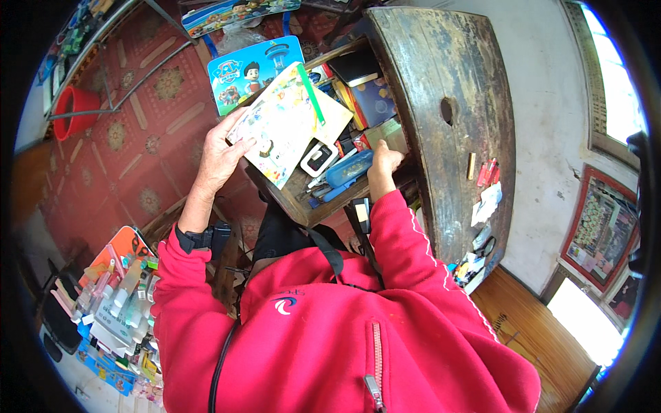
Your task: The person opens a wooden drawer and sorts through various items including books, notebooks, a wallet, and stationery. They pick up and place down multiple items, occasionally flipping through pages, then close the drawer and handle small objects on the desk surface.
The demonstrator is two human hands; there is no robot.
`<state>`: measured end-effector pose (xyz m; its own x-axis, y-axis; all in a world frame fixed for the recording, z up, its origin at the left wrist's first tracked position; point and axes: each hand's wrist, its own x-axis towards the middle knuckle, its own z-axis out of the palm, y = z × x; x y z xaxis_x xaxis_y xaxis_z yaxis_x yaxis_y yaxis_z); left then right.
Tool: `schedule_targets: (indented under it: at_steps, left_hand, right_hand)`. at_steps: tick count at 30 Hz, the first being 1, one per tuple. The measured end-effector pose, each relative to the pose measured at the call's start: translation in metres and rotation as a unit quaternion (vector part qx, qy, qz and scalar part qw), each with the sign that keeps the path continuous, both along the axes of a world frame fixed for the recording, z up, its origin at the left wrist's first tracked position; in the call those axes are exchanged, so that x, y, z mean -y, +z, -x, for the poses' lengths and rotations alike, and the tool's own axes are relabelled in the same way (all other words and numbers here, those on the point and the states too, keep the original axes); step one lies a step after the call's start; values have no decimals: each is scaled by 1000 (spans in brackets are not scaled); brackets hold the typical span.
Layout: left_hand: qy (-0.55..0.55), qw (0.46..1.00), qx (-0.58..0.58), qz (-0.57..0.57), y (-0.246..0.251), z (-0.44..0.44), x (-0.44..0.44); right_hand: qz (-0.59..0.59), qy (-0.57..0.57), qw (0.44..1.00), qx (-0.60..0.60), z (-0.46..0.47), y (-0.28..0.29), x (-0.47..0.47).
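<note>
My left hand (225, 149) grips the left edge of a colourful illustrated booklet (281, 121) with a green spine strip, held over an open wooden drawer (289, 199). A yellowish sheet (335, 116) shows behind the booklet. My right hand (383, 161) reaches into the drawer at its right side, beside a blue case (349, 169); its fingertips are partly hidden, and whether it holds anything is unclear. Near the booklet's lower right edge lies a white device with a dark screen (319, 158). A black-covered book (356, 67) and a dark blue patterned notebook (375, 100) lie farther back in the drawer.
The worn wooden desk (444, 51) stands at right, with red sticks (487, 172) and crumpled paper (486, 204) on top. A cartoon-printed child's seat or table (227, 72) is beyond the drawer. A red bucket (77, 113) stands at left; bottles (124, 289) crowd a surface at lower left.
</note>
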<state>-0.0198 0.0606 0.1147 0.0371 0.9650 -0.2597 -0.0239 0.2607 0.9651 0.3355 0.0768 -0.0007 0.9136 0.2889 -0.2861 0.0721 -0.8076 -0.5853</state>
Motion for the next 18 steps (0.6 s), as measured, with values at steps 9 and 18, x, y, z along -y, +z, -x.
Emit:
schedule_targets:
  at_steps: [9,18]
  left_hand:
    - [-6,1000,-5,-1,2,3,-3]
    - [4,999,38,27,3,9,-8]
  right_hand:
    - [-139,-211,946,-202,15,15,-16]
    - [99,-115,988,13,-27,-58,-46]
